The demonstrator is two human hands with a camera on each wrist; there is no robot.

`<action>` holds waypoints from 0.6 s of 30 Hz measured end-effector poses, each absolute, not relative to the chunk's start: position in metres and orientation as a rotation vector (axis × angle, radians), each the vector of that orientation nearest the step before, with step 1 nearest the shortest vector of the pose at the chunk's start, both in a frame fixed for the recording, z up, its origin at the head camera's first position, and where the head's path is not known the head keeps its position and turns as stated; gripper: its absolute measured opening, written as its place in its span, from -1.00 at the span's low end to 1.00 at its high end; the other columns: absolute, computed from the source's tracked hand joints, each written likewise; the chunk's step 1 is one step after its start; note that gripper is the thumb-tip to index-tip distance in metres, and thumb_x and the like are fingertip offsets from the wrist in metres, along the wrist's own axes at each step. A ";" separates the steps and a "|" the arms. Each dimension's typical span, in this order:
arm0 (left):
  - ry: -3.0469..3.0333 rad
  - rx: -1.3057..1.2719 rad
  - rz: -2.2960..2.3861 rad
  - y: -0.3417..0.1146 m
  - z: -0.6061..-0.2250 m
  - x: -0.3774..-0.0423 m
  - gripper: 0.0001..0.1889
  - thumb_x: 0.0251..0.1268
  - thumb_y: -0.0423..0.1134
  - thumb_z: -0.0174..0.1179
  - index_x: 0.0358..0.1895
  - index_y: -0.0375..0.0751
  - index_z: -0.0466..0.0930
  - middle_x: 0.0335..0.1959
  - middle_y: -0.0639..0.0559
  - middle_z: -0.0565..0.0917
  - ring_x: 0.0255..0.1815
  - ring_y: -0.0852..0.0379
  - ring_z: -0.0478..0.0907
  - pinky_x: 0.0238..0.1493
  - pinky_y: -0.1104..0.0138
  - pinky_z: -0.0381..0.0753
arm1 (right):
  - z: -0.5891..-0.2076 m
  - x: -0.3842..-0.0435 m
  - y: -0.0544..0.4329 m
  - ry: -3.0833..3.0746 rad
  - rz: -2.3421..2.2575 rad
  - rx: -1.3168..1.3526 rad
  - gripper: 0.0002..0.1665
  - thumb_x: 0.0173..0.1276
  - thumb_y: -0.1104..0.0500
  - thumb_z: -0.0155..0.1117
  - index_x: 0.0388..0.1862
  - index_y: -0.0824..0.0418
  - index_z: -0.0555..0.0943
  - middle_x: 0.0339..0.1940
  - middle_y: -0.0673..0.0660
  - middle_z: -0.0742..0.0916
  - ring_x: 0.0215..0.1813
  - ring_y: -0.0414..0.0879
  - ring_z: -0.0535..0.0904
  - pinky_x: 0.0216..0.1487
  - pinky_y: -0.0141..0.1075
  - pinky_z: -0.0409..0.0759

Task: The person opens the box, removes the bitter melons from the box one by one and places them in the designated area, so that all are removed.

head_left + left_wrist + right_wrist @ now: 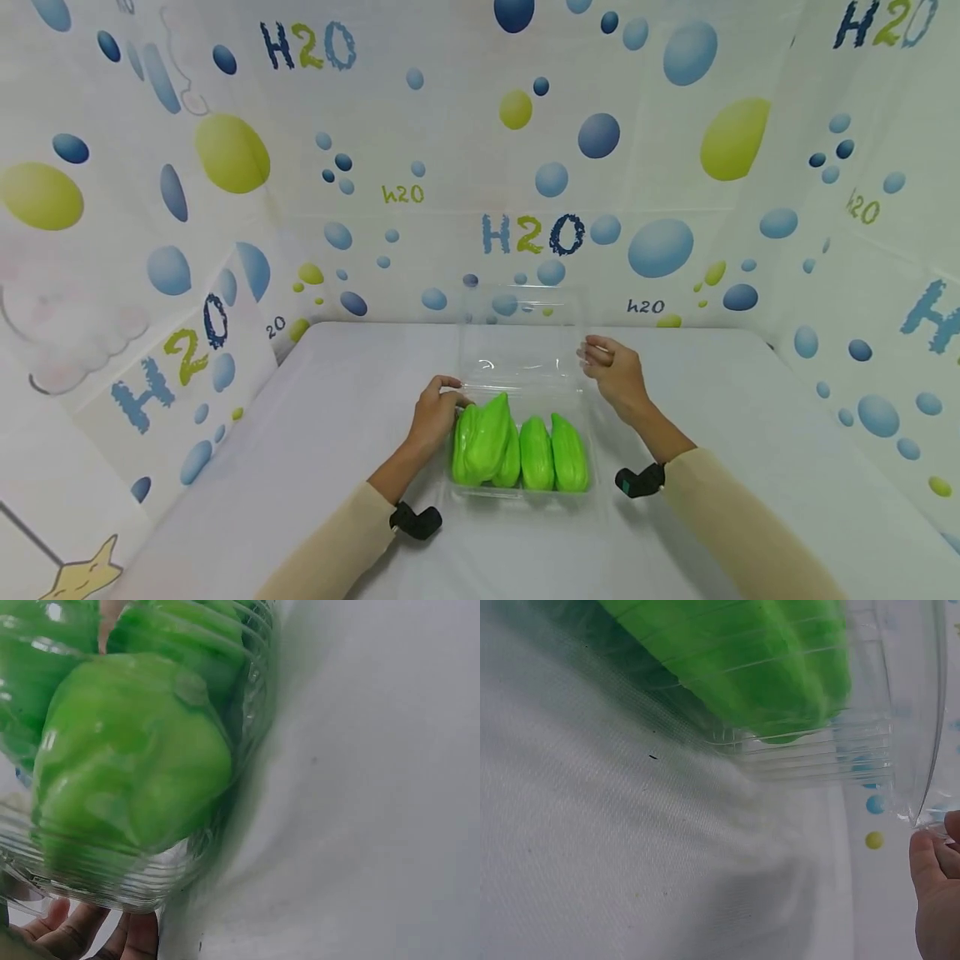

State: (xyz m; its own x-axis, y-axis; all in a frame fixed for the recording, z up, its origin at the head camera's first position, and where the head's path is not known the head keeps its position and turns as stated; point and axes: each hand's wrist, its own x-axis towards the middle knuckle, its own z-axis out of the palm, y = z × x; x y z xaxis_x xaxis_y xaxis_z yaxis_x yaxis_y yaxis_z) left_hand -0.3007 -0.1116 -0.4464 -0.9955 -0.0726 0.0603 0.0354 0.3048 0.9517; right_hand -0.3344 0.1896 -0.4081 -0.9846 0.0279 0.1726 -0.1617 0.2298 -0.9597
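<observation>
A clear plastic clamshell container (517, 493) rests on the white table with its lid (517, 350) raised upright at the back. Inside stand several bright green, lobed, pepper-like vegetables (536, 454), packed side by side with pointed tips up. My left hand (437, 414) grips the container's back left corner near the hinge; its fingers (75, 930) show behind the ribbed wall in the left wrist view. With thumb and fingertips, my right hand (617, 375) pinches the right edge of the lid, also seen at the edge of the right wrist view.
The white-covered table (360, 375) extends around the container on both sides. Behind it hangs a white sheet (450, 125) printed with blue and green drops and letters. Black wrist devices (416, 521) sit at both beige sleeves (337, 542).
</observation>
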 end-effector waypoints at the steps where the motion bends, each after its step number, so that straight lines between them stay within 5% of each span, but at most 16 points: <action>1: -2.456 0.033 -1.806 -0.111 -0.447 -0.300 -0.66 0.37 -0.27 -0.06 0.13 -0.26 0.49 -0.24 -0.10 0.71 -0.26 0.07 0.58 -0.22 0.31 0.53 | -0.409 -0.335 0.190 -2.352 1.856 0.130 -0.40 0.44 0.45 0.21 0.45 0.40 0.39 0.38 0.32 0.57 0.38 0.11 0.53 0.11 -0.44 0.59; 18: -2.191 -0.037 -2.107 -0.112 -0.455 -0.296 -0.65 0.54 -0.27 -0.02 0.20 -0.47 0.43 -0.03 -0.28 0.76 0.00 -0.14 0.73 -0.14 0.39 0.66 | -0.432 -0.339 0.190 -2.412 2.034 0.078 -0.43 0.55 0.30 0.13 0.46 0.49 0.33 0.40 0.40 0.52 0.38 0.18 0.52 0.09 -0.35 0.65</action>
